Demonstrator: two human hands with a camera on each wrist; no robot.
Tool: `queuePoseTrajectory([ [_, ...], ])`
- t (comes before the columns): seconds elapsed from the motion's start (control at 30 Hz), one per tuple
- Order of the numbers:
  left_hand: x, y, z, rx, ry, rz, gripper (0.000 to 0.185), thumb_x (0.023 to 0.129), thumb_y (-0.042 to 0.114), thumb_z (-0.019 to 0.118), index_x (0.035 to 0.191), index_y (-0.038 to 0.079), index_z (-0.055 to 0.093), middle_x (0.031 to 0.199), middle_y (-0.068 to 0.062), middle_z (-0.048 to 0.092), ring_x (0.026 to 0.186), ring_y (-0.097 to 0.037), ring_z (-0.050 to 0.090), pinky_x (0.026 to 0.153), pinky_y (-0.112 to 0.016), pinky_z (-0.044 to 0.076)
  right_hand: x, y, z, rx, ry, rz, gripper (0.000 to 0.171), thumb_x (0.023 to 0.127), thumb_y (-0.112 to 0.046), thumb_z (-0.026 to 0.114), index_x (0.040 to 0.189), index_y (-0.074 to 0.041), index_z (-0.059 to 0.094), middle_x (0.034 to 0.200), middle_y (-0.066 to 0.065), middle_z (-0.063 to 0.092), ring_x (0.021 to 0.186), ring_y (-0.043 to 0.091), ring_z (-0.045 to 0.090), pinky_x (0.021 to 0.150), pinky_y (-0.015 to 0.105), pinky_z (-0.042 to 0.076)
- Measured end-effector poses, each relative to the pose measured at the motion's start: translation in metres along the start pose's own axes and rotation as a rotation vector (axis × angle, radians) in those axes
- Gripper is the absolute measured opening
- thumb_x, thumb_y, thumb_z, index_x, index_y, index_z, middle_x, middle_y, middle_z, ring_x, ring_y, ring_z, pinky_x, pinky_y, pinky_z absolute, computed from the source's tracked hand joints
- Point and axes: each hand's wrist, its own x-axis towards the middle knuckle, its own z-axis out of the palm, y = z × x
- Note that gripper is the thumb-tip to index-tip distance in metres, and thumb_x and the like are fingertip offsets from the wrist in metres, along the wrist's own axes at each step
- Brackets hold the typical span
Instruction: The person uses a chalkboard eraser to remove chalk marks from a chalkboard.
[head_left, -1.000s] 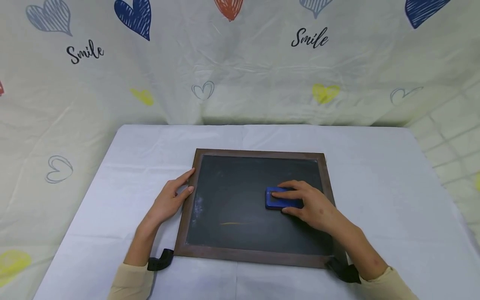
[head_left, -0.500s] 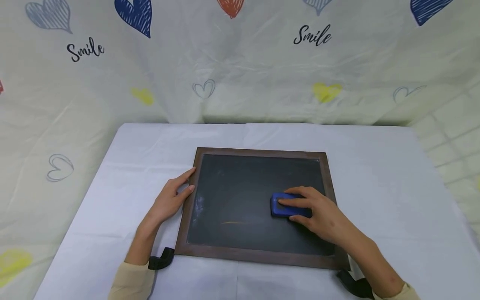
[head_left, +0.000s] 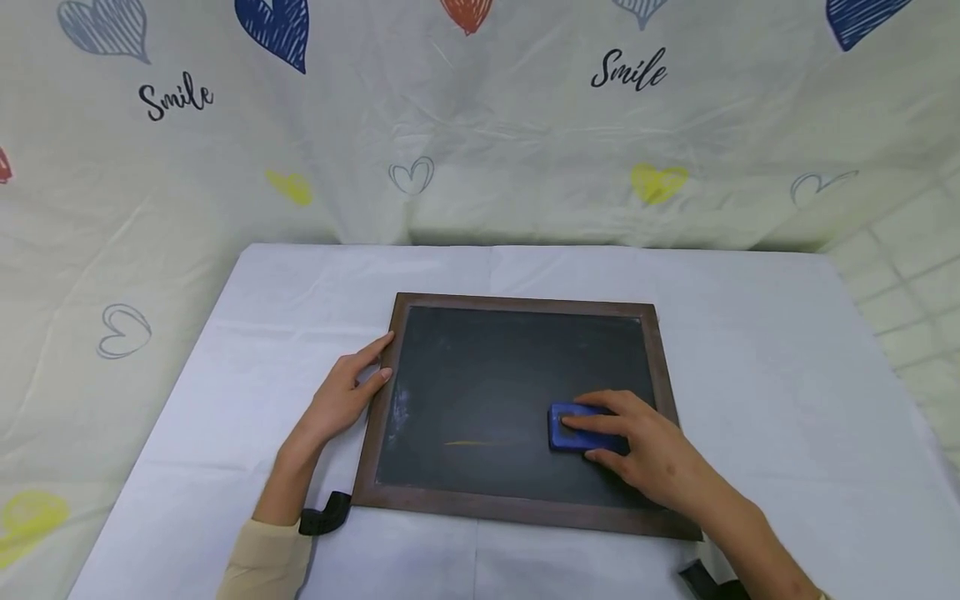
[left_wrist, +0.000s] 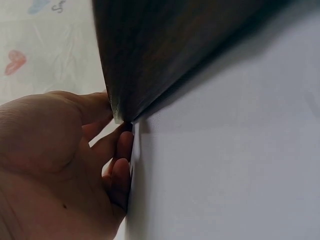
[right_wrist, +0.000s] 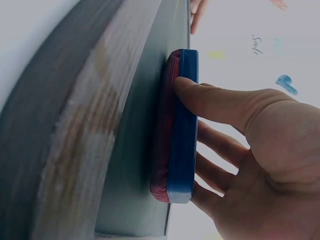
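Our eraser [head_left: 576, 435] sits on the board's [head_left: 487, 392] lower right, at the frame's lower middle. Our right hand [head_left: 651, 454] grips it, thumb and fingers curled around. Our left hand [head_left: 341, 400] rests fingers straight against the board's left frame, on the table [head_left: 750, 350].

Readable text: the word "Smile" in black script, printed twice on the backdrop cloth [head_left: 480, 150] behind the table, once toward its upper left [head_left: 176, 98] and once toward its upper right [head_left: 628, 70], among drawn hearts. A blurred trace of the same word shows in the right wrist view [right_wrist: 257, 44]. Nothing legible on the chalkboard [head_left: 487, 375] or eraser [head_left: 573, 429].
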Motion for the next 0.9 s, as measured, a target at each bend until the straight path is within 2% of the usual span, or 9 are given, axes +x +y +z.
queuePoseTrajectory([
  [0.47, 0.0004, 0.003, -0.002, -0.007, -0.004, 0.007, 0.059, 0.108, 0.019, 0.057, 0.164, 0.014, 0.036, 0.165, -0.021, 0.04, 0.151, -0.046, 0.04, 0.122, -0.065, 0.034, -0.0046, 0.0, 0.0043, 0.039, 0.02, 0.018, 0.056, 0.076, -0.01, 0.092, 0.126, -0.031, 0.077, 0.138, -0.001, 0.066, 0.125, 0.027, 0.064, 0.093, 0.047, 0.061],
  [0.9, -0.0012, 0.004, -0.0006, 0.003, 0.001, -0.001, 0.059, 0.109, 0.021, 0.057, 0.163, 0.014, 0.036, 0.164, -0.023, 0.04, 0.148, -0.048, 0.041, 0.119, -0.069, 0.034, 0.0037, -0.0083, 0.0075, 0.049, -0.012, 0.018, 0.053, 0.08, -0.015, 0.09, 0.128, -0.032, 0.076, 0.14, -0.001, 0.066, 0.129, 0.03, 0.063, 0.097, 0.051, 0.059],
])
